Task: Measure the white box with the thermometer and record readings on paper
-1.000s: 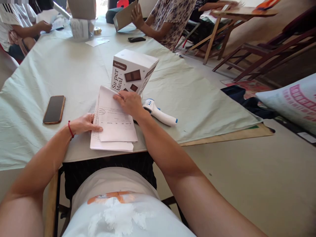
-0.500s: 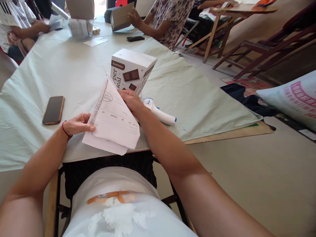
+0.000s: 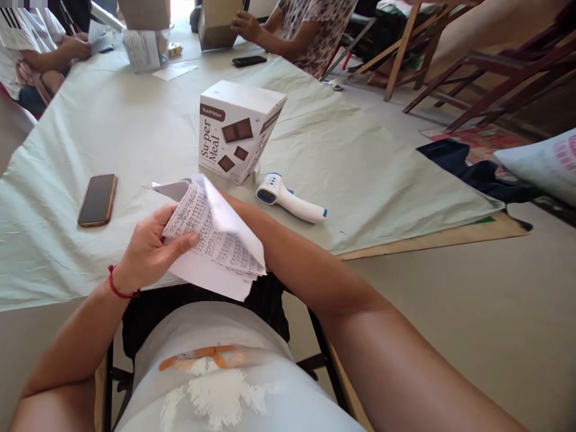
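Several sheets of paper (image 3: 225,252), the facing one covered in dense handwriting, are held low over the table's near edge. My left hand (image 3: 155,246) grips them at their left side, thumb on top and fingers underneath. A red cord circles that wrist. Behind the raised, curling sheet, my right hand is hidden; only its forearm (image 3: 306,264) shows, so its fingers cannot be made out. Just beyond the papers stands a white and brown "Su-per Meal" box (image 3: 238,129). A white and blue infrared thermometer (image 3: 290,198) lies beside my right forearm.
A phone (image 3: 98,200) in a brown case lies left on the cloth-covered table (image 3: 148,120). At the far side are a clear plastic tub (image 3: 146,51), a dark phone (image 3: 249,61) and a cardboard box (image 3: 220,27) touched by another person's hand (image 3: 246,25). A wooden chair (image 3: 486,78) stands right.
The papers have come lower and nearer, and a sheet has turned to show handwriting. My left hand has shifted right along them. My right hand has gone out of sight behind them.
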`<state>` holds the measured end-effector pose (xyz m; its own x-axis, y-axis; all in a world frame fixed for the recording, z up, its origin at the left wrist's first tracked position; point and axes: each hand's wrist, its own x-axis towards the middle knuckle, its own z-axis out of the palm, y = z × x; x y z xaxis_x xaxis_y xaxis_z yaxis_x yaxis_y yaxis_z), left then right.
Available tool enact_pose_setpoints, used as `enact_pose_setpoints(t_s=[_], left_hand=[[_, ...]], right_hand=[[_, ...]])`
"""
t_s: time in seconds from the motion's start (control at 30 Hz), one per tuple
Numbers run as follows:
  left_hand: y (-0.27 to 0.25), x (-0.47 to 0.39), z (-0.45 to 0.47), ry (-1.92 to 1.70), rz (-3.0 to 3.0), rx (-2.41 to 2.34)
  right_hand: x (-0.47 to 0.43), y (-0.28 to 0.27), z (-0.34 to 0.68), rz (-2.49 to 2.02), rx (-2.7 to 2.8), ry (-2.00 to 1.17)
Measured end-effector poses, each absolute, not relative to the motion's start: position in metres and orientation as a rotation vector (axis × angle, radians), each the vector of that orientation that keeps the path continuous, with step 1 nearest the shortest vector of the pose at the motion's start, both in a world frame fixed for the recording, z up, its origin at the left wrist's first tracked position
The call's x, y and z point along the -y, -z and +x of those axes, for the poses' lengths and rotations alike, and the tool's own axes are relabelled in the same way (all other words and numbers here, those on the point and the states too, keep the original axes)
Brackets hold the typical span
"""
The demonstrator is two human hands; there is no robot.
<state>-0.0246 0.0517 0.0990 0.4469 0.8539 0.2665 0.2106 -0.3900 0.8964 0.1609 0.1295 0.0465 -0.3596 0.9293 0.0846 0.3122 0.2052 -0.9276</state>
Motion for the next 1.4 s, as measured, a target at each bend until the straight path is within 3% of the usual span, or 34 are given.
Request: enact_pose_setpoints(t_s=[0.07, 0.17, 0.27, 0.37, 0.5, 0.57, 0.73, 0.8, 0.97, 1.17, 1.4], left_hand=[[-0.092, -0.039, -0.025, -0.998, 1.82, -0.946], [-0.072, -0.022, -0.034, -0.95, 1.85, -1.044], [-0.046, -0.015, -0.051, -0.89, 2.145, -1.285], [-0.031, -0.024, -0.068, -0.932, 2.537, -1.499], [-0.037, -0.052, -0.073, -0.799, 2.812, -1.134], [-0.045, -0.069, -0.069, -0.772, 2.783, -1.028], [-0.053, -0.107, -0.055, -0.857, 2.524, -1.332], [-0.054, -0.114, -0.052, -0.889, 2.496, -1.441], [-0.06, -0.087, -0.057, -1.196, 2.637, -1.4], [-0.063, -0.039, -0.084, -0.249, 2.745, -0.964], [-0.07, -0.059, -0.065, -0.579, 2.34, -1.04]], right_hand=[[-0.136, -0.051, 0.162, -1.106, 1.832, -1.183], [-0.146, -0.054, 0.169, -1.207, 1.833, -0.878], [-0.151, -0.05, 0.172, -1.446, 2.008, -0.549], [-0.151, -0.045, 0.165, -1.579, 2.293, -0.42], [-0.153, -0.042, 0.157, -1.464, 2.372, -0.284], [-0.152, -0.044, 0.162, -1.335, 2.277, -0.36], [-0.135, -0.066, 0.192, -0.668, 2.092, -1.248], [-0.129, -0.072, 0.198, -0.616, 2.127, -1.396], [-0.138, -0.056, 0.19, -1.145, 1.957, -1.203], [-0.161, -0.032, 0.186, -1.183, 1.745, -1.273], [-0.159, -0.034, 0.187, -1.151, 1.74, -1.264]])
